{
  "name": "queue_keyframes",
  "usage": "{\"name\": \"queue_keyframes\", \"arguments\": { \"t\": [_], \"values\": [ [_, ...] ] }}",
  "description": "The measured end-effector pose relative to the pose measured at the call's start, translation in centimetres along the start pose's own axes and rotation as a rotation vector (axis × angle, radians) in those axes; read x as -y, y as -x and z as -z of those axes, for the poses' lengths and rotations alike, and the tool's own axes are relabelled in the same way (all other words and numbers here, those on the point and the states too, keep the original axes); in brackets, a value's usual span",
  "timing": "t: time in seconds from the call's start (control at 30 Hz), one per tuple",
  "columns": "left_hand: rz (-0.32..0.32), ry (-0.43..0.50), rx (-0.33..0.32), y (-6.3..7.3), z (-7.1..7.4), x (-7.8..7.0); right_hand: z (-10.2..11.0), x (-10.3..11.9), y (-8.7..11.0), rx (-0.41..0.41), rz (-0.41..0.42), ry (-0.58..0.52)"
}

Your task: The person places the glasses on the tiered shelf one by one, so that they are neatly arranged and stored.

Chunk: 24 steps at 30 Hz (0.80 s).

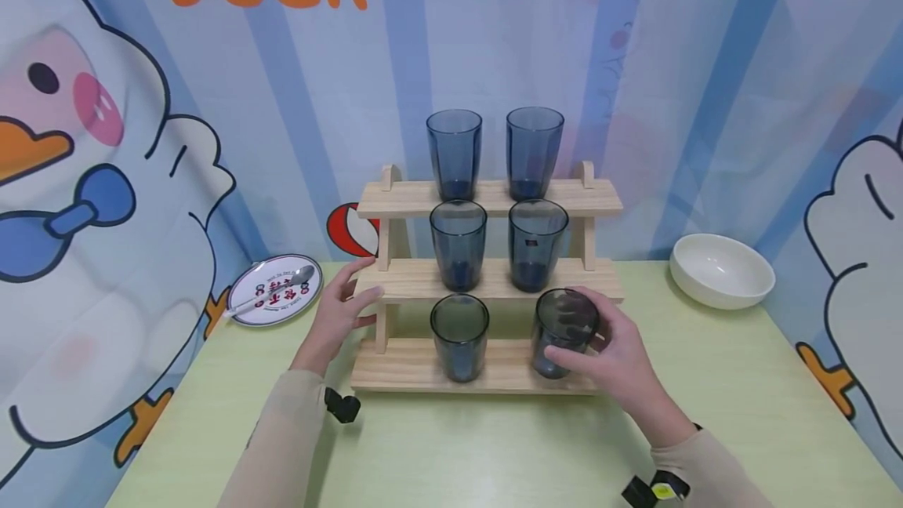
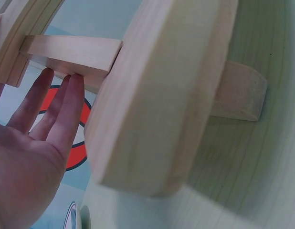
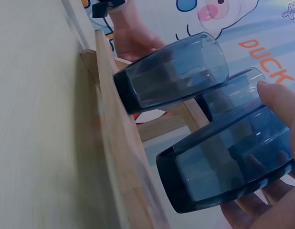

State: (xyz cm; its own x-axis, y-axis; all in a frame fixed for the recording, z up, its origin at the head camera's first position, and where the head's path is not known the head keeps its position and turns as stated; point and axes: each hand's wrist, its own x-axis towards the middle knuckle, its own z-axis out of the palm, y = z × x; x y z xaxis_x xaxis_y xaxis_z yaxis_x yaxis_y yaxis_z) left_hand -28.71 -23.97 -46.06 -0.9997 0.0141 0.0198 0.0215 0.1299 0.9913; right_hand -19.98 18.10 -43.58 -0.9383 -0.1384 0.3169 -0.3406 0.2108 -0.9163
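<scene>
A light wooden three-tier rack (image 1: 409,367) holds blue-tinted glasses, two per tier. My right hand (image 1: 624,347) grips the glass (image 1: 564,320) at the right of the bottom tier, thumb in front and fingers behind. In the right wrist view, that glass (image 3: 224,164) has its base close over the tier. The other bottom-tier glass (image 1: 459,339) stands upright to its left. At the rack's left side, my left hand (image 1: 339,316) touches an upright post (image 2: 73,52) with nearly straight fingertips, as the left wrist view shows.
Two glasses stand on the middle tier, including one glass (image 1: 538,249) with a small dark label; two more stand on top. To the left, a patterned plate (image 1: 236,308) carries a spoon (image 1: 299,276). A white bowl (image 1: 719,292) sits at the right, before a printed curtain (image 1: 480,38).
</scene>
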Motion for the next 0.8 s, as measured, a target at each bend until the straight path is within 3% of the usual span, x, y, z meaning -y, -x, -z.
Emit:
{"name": "queue_keyframes", "arguments": {
  "t": [0.37,0.8],
  "values": [
    [-0.011,0.016,0.011,-0.1,0.0,0.1,-2.0,-0.7,-0.4,0.047,0.017,-0.032],
    [-0.005,0.005,0.004,0.1,0.0,-0.1,-2.4,-0.7,-0.5,0.070,0.009,-0.015]
  ]
}}
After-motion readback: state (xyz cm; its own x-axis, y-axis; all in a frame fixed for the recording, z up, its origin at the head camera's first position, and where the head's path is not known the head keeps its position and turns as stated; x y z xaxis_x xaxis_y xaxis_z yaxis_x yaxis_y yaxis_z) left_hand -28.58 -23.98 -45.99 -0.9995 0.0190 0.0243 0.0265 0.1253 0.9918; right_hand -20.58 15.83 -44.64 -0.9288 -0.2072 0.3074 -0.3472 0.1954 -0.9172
